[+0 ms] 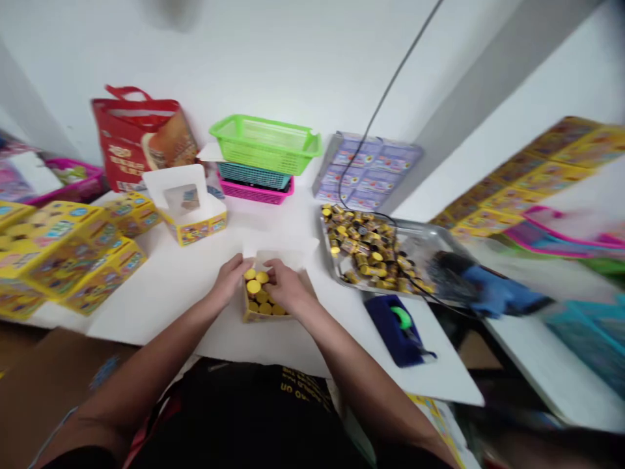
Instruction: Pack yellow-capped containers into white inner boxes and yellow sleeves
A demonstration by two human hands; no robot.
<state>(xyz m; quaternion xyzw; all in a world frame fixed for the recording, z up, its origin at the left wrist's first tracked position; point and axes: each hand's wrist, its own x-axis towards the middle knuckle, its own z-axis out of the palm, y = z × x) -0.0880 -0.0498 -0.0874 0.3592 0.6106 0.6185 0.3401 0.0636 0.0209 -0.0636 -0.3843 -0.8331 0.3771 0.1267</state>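
A small open yellow box point(263, 305) sits on the white table point(185, 286) in front of me, packed with several yellow-capped little bottles point(254, 286). My left hand point(229, 277) grips the box's left side, fingers curled on its edge. My right hand point(288, 286) rests on the right side of the box, fingers bent over the caps. The box's white lid flap point(288, 251) stands open behind the hands. Whether the right fingers pinch a bottle is hidden.
A metal tray point(424, 244) heaped with small gold bottles lies to the right, beside a blue tape dispenser point(400, 326). Another person's blue-gloved hand point(498, 293) reaches in at right. Yellow boxes point(73, 254) stack at left; an open windowed box point(190, 208), baskets point(266, 140) and a red bag point(141, 137) stand behind.
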